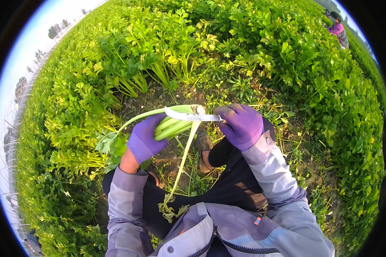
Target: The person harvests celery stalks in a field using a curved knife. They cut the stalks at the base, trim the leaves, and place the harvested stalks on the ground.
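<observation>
My left hand [149, 136], in a purple glove, grips a bunch of celery [172, 127] around its pale green stalks. The bunch lies sideways, its whitish root end [199, 110] pointing right and its leaves [107, 141] to the left. In my right hand [239, 123], also gloved in purple, is the handle of a curved knife [193, 116]. The blade reaches left across the stalks close to the root end. One loose pale stalk [185, 157] hangs from the base down towards my lap, with wilted leaves at its tip.
Celery plants [160, 41] stand densely ahead and on both sides. Bare soil [160, 96] with weeds and dropped leaves lies around my shoe [204, 144]. Another person [337, 29] in a pink top is far off at the upper right. A pale structure [16, 128] runs along the left.
</observation>
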`<control>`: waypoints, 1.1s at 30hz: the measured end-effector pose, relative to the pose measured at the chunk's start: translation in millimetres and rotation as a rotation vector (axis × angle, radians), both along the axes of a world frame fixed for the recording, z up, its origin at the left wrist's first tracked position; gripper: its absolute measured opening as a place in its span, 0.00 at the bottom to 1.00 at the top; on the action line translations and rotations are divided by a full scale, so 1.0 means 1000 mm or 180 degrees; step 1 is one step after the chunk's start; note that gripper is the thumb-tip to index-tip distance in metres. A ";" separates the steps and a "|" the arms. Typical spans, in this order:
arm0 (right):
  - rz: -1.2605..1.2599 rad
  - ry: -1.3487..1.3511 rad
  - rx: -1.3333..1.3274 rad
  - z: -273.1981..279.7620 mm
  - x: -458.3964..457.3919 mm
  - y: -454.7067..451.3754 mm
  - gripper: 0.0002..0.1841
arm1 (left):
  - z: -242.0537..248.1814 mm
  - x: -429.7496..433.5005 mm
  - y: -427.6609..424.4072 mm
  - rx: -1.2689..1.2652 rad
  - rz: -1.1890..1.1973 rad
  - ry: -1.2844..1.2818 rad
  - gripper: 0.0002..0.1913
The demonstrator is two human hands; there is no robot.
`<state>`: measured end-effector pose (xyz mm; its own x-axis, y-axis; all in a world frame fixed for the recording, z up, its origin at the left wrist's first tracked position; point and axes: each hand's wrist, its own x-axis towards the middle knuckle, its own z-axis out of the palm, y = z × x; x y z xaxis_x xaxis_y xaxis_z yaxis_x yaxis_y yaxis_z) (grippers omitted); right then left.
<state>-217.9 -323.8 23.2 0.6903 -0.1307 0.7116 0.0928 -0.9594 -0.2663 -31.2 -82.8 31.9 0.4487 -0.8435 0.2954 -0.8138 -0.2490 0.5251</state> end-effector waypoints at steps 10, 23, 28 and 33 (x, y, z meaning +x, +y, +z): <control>0.0097 0.0136 0.0146 -0.010 0.008 0.007 0.17 | 0.001 0.005 0.011 0.0097 0.0047 -0.0042 0.31; -0.0104 0.0078 -0.0037 -0.009 -0.012 0.023 0.20 | 0.000 -0.006 0.011 0.0126 0.0059 0.0257 0.30; -0.0251 0.0004 0.0034 -0.013 -0.012 0.028 0.21 | -0.003 -0.009 0.010 0.0074 0.0046 0.0067 0.31; -0.0269 0.0065 0.0173 -0.018 -0.012 0.028 0.19 | -0.004 -0.008 0.008 0.0143 0.0097 -0.0017 0.32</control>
<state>-229.8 -295.4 5.6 0.6894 -0.2271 0.6878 0.0061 -0.9477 -0.3190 -38.9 -74.4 27.8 0.4729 -0.8418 0.2601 -0.8083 -0.2970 0.5084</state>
